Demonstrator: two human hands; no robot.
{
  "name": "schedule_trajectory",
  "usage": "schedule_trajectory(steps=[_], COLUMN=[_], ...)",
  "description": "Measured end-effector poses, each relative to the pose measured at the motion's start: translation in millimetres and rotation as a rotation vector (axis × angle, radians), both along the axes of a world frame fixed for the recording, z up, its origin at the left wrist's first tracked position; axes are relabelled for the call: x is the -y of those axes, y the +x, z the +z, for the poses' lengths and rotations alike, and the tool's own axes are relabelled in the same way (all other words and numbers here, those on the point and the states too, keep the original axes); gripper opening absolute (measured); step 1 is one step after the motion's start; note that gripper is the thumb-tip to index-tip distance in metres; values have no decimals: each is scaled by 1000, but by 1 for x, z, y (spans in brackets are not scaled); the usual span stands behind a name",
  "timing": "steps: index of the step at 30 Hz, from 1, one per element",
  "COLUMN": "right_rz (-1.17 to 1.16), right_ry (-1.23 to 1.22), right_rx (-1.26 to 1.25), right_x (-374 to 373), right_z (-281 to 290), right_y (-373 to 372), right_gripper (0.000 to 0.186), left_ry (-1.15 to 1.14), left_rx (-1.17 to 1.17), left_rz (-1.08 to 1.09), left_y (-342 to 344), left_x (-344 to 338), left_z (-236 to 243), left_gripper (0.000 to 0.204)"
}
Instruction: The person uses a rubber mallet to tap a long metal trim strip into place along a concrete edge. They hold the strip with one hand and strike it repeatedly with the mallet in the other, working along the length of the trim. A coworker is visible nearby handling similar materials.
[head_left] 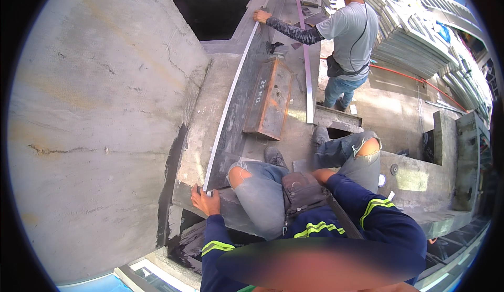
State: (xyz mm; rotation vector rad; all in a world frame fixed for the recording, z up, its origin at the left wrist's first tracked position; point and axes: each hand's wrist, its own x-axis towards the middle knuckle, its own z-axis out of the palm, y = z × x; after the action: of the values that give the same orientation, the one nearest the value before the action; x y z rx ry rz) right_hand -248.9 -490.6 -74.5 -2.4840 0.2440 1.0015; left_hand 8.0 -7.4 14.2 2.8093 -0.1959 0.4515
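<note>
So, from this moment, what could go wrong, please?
The long, thin silver metal strip might slip or twist: the person's left hand pinches its near end, a co-worker's hand is at the far end. The right hand is by the dark fabric waist bag, so it may be slow to help. Something dropped could fall into the dark, angular gap near the left hand.

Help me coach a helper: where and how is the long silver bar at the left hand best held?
Probably pinch the silver bar across its narrow width at the near end, from the person's side: it ends at the left hand, running toward the co-worker's hand.
</note>
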Motion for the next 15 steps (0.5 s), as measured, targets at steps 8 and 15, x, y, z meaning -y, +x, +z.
schedule_trajectory(steps=[8,15], right_rz=[-29,-426], right_ry=[-75,75], right_rx=[39,159], right_x=[-4,4], right_z=[47,62], right_y=[8,39], right_gripper=[33,47], left_ry=[-8,3], left_rx=[-10,-62], left_rz=[3,35], left_y=[1,-1], left_x=[-1,2], left_z=[-2,1], left_gripper=[53,54])
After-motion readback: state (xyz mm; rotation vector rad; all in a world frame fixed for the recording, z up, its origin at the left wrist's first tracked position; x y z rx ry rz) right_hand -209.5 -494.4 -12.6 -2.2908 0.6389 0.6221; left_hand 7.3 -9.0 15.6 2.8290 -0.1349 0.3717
